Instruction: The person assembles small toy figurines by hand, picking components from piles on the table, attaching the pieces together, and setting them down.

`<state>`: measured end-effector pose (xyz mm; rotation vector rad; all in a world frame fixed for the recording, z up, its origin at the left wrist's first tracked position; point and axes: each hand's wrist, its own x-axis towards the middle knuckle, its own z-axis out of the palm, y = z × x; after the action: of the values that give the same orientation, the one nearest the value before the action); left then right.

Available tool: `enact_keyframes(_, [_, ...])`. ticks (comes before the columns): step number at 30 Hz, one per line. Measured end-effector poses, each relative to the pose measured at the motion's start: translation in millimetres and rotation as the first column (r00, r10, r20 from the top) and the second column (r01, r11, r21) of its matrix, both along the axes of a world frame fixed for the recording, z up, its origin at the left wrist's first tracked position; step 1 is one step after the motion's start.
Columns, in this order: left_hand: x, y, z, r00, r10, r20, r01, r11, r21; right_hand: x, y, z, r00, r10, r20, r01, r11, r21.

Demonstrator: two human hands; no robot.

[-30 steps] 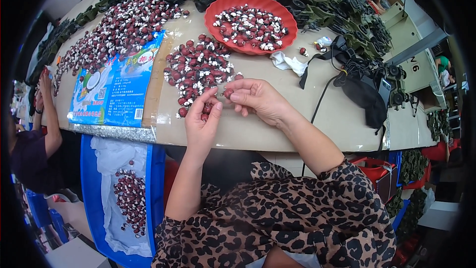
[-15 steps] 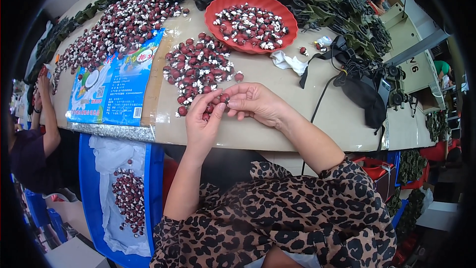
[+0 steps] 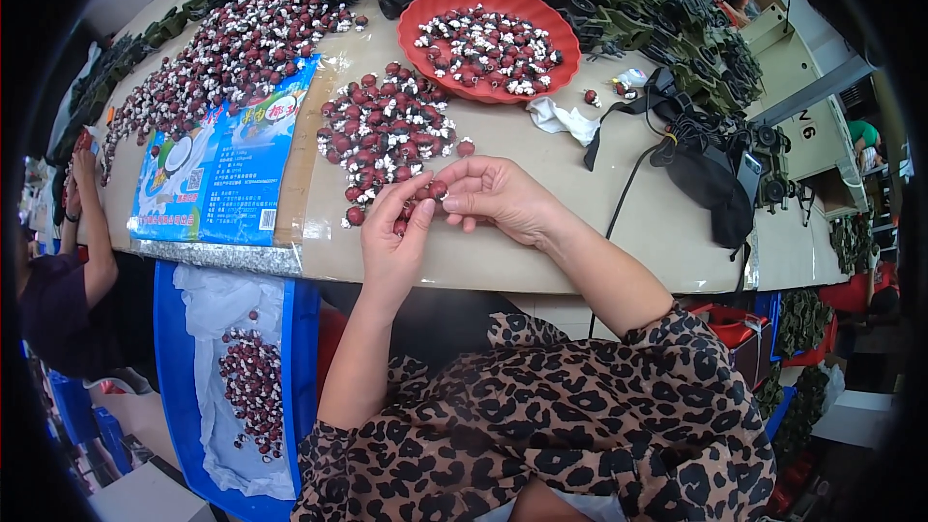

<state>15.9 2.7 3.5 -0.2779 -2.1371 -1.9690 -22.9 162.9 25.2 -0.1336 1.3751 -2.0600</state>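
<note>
Pinching red ball in right hand, left hand half closed around more balls, pile just beyond.

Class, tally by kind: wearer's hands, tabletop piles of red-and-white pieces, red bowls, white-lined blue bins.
Hands: 2 (left hand, right hand)
Piles: 2 (left pile, centre pile)
Red bowl: 1
White-lined blue bin: 1
Total: 6

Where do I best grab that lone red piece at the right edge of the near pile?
Probably pinch the lone red piece across its rounded sides, coming from the right: bare tabletop lies there, while the pile crowds its left. The right hand is nearest, but its fingertips are at another piece.
</note>
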Motion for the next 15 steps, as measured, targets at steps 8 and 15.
enact_keyframes(8, [1, 1, 0, 0.995, -0.049, 0.084, 0.046, 0.998, 0.043, 3, -2, -9, 0.915, -0.022, -0.403, 0.098, 0.981, 0.169])
enact_keyframes(15, [3, 1, 6, 0.988, -0.081, 0.134, 0.053, 0.978, 0.200, 3, -1, 4, 0.989, -0.034, -0.146, 0.059, 0.984, 0.169])
